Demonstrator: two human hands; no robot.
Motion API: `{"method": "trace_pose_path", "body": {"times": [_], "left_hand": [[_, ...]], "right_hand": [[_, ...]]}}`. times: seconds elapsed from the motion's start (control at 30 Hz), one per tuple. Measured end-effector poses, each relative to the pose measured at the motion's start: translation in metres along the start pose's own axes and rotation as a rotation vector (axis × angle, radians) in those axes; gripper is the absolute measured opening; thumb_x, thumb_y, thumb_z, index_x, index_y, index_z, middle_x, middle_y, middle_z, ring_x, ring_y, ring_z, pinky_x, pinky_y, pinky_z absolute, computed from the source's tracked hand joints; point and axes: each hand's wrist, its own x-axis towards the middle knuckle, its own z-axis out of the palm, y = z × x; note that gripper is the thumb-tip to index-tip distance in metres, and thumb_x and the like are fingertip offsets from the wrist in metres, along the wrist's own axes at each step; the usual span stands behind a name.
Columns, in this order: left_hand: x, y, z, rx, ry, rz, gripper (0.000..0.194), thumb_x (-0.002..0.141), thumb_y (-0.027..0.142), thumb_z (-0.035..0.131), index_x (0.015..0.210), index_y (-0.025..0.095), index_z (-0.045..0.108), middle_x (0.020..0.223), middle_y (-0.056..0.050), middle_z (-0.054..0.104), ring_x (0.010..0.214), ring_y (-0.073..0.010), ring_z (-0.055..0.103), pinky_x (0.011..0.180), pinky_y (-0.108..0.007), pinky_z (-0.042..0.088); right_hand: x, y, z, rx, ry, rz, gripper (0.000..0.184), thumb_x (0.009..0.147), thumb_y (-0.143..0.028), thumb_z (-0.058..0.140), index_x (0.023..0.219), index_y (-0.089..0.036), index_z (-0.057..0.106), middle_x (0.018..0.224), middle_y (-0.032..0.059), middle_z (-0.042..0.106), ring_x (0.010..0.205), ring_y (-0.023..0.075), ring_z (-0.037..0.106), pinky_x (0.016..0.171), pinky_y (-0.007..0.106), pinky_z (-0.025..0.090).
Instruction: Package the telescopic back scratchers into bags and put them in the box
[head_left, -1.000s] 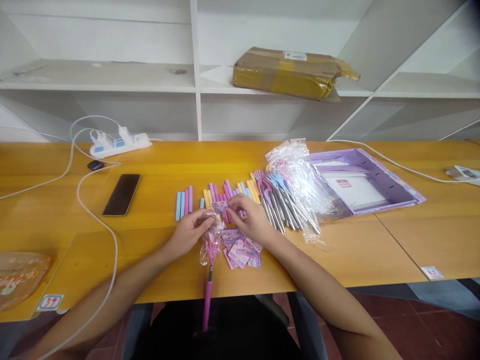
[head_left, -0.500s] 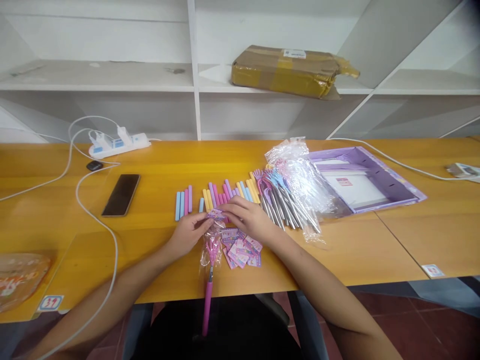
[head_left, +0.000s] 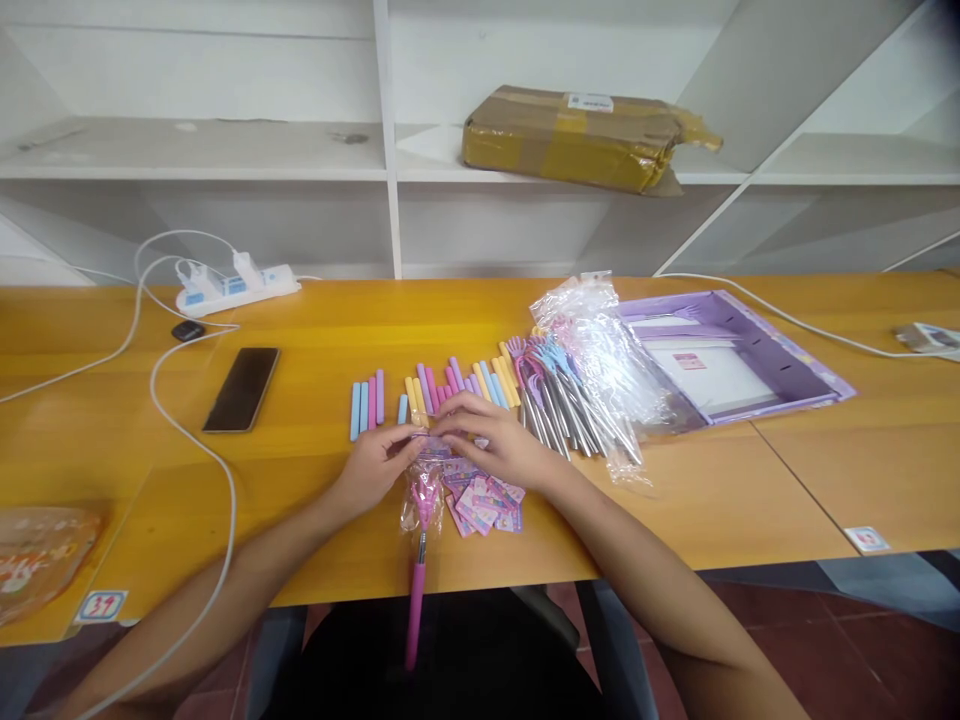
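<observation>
A pink back scratcher point(head_left: 415, 610) with a hand-shaped head lies in a clear plastic bag point(head_left: 410, 508), its handle reaching past the table's front edge. My left hand point(head_left: 375, 465) pinches the left side of the bag's upper end. The fingers of my right hand point(head_left: 491, 437) close on the same end from the right. A small printed card point(head_left: 433, 449) shows below my fingertips, seemingly inside the bag. Beside the bag, under my right hand, lies a loose pile of pink and purple cards point(head_left: 484, 503). Coloured tubes point(head_left: 367, 405) lie in a row beyond my hands.
To the right are several back scratchers with metal rods point(head_left: 574, 400), a heap of clear bags point(head_left: 615, 350) and a purple box point(head_left: 795, 355). A phone point(head_left: 241, 390), a power strip point(head_left: 238, 288) and a white cable point(head_left: 229, 490) are at left. A taped carton point(head_left: 570, 135) sits on the shelf.
The card between my fingertips has moved down toward the scratcher's head. My fingers now grip the clear plastic at the bag's top. The scratcher has stayed in place.
</observation>
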Motion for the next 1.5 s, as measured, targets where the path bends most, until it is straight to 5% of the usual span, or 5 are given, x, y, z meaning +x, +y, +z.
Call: {"method": "trace_pose_path", "body": {"times": [0.33,0.63,0.97,1.23,1.5], "left_hand": [[-0.003,0.006,0.003,-0.144,0.090,0.018,0.037,0.100,0.043,0.068,0.133,0.026,0.065,0.129,-0.010,0.072,0.114,-0.0254,0.074,0.099,-0.040,0.060],[-0.002,0.003,0.002,-0.254,-0.061,-0.037,0.028,0.100,0.033,0.065,0.125,0.021,0.064,0.109,-0.008,0.076,0.102,-0.0226,0.076,0.093,-0.038,0.062],[-0.001,0.002,0.002,-0.267,0.003,-0.066,0.028,0.098,0.042,0.071,0.113,0.019,0.069,0.100,-0.006,0.078,0.088,-0.0203,0.076,0.081,-0.034,0.062],[0.004,0.004,-0.002,-0.363,0.279,-0.051,0.037,0.091,0.043,0.079,0.114,0.019,0.063,0.103,-0.006,0.078,0.082,-0.0179,0.078,0.076,-0.031,0.064],[0.011,0.001,-0.009,-0.600,0.417,0.006,0.035,0.094,0.046,0.076,0.112,0.022,0.060,0.110,-0.005,0.075,0.085,-0.0185,0.079,0.079,-0.035,0.067]], "right_hand": [[0.002,0.001,0.006,0.105,0.188,0.104,0.024,0.108,-0.026,0.055,0.118,-0.028,0.076,0.116,0.0065,0.074,0.113,0.0215,0.070,0.102,0.045,0.057],[-0.002,0.006,0.008,0.031,0.103,-0.189,0.020,0.104,-0.020,0.059,0.087,-0.024,0.069,0.095,0.0031,0.077,0.101,0.0209,0.069,0.096,0.043,0.057],[-0.001,0.013,0.027,0.294,0.183,0.124,0.025,0.097,-0.026,0.072,0.094,-0.025,0.046,0.100,0.0013,0.056,0.085,0.0149,0.056,0.075,0.031,0.051],[0.005,-0.001,0.005,0.517,-0.603,0.482,0.040,0.088,-0.051,0.083,0.101,-0.017,0.066,0.092,0.0025,0.073,0.072,0.0119,0.065,0.062,0.024,0.049],[0.007,-0.006,0.012,0.460,-0.517,0.420,0.041,0.087,-0.056,0.082,0.087,-0.016,0.073,0.081,0.0012,0.072,0.070,0.0132,0.062,0.062,0.025,0.046]]}}
